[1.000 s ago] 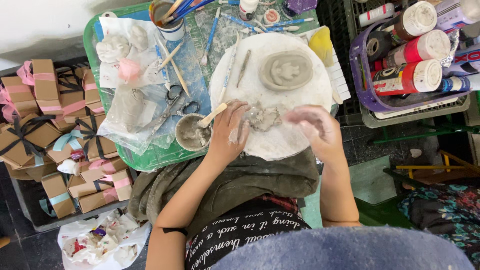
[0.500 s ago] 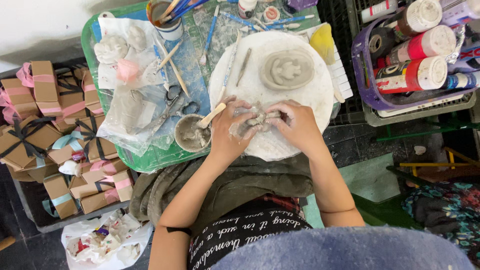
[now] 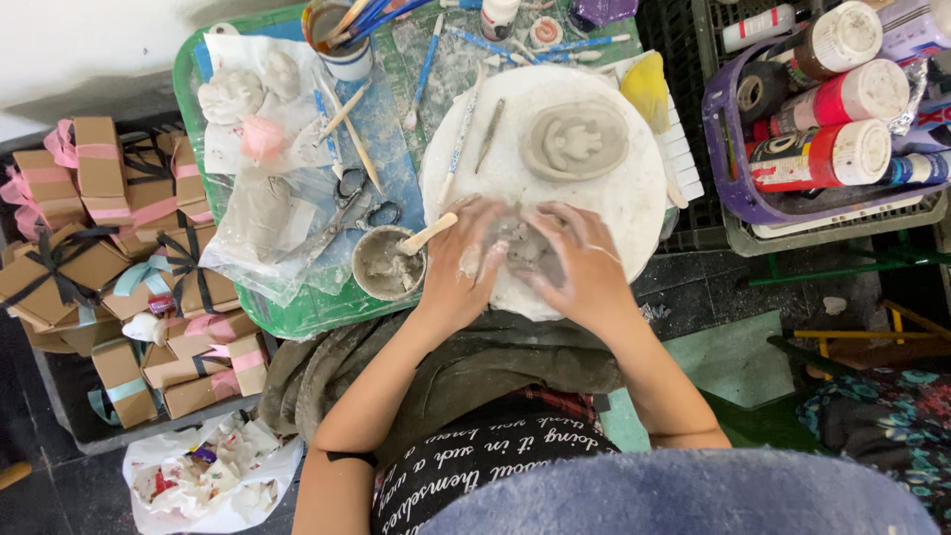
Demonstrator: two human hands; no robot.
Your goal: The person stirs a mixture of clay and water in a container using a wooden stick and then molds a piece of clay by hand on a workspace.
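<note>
Both my hands rest on a lump of grey clay [image 3: 523, 244] at the near edge of a round white board [image 3: 634, 203]. My left hand [image 3: 466, 263] cups its left side and my right hand [image 3: 584, 263] covers its right side, fingers curled onto it. Both hands are smeared with clay. A flat oval clay piece with a raised pattern [image 3: 576, 140] lies farther back on the board. Left of my left hand stands a small cup of grey slip [image 3: 386, 266] with a wooden stick in it.
A green tray [image 3: 297, 307] holds scissors [image 3: 352, 203], brushes, wooden tools, bagged clay [image 3: 260, 213] and a cup of brushes [image 3: 342, 45]. Brown gift boxes with ribbons [image 3: 109, 228] sit left. A purple basket of paint bottles [image 3: 822, 129] stands right.
One second ago my right hand was lifted off to the right of the clay. It came in and now both hands close on the lump.
</note>
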